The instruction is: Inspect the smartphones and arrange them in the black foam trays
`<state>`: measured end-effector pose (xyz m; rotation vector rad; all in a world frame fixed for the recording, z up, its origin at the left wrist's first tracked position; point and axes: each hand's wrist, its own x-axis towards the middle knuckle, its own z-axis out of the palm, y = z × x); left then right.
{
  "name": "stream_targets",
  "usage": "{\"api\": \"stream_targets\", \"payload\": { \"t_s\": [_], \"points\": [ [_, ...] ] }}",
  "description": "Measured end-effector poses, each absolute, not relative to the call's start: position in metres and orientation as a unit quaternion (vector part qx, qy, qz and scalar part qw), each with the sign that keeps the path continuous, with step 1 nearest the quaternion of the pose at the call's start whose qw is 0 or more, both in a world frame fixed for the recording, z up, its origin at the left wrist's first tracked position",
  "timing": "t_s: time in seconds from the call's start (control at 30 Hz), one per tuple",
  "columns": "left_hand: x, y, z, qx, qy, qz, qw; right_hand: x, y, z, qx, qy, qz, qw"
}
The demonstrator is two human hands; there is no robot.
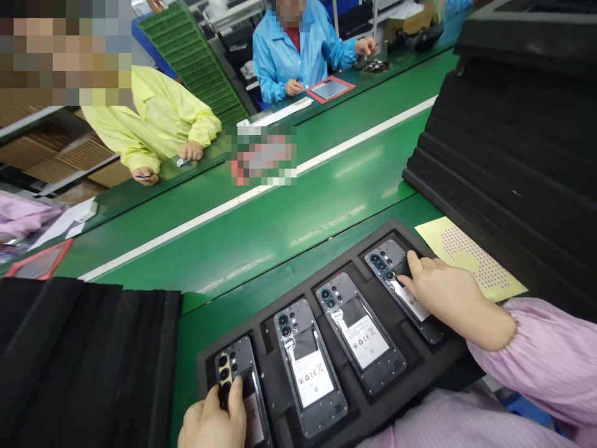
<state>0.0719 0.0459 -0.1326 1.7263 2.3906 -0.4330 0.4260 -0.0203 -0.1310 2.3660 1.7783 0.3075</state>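
Note:
Several smartphones without back covers lie in the slots of a black foam tray (275, 339). My left hand (217, 417) is closed on the leftmost smartphone (243, 358), thumb and finger beside its gold-toned camera strip. At the other end, my right hand (448, 289) grips the rightmost smartphone (389, 249) across its upper half, fingers bent and partly hiding its white label. Between them sit a second smartphone (311, 370) and a third smartphone (361, 330), labels facing up, touched by neither hand.
Black foam stacks stand left (88, 361) and right (513, 143). A yellow sticker sheet (480, 255) lies by the right stack. Beyond the green conveyor (289, 205), a person in yellow (158, 112) and a person in blue (298, 56) sit; a red-framed panel (331, 89) lies there.

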Motion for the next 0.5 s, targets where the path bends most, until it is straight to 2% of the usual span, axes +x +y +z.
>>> {"api": "stream_targets", "payload": {
  "t_s": [0.1,0.23,0.37,0.5],
  "points": [
    [0.092,0.052,-0.117,0.565,0.799,-0.174,0.106,0.419,-0.018,-0.126,0.814,0.571,0.038,0.102],
    [0.102,0.062,-0.102,0.545,0.804,-0.197,0.132,0.429,-0.014,-0.128,0.839,0.541,-0.025,0.052],
    [0.100,0.063,-0.102,0.542,0.810,-0.166,0.154,0.447,-0.015,-0.119,0.820,0.541,-0.167,-0.085],
    [0.081,0.047,-0.117,0.548,0.809,0.002,0.210,0.441,-0.021,-0.094,0.797,0.507,-0.173,-0.278]
  ]
}}
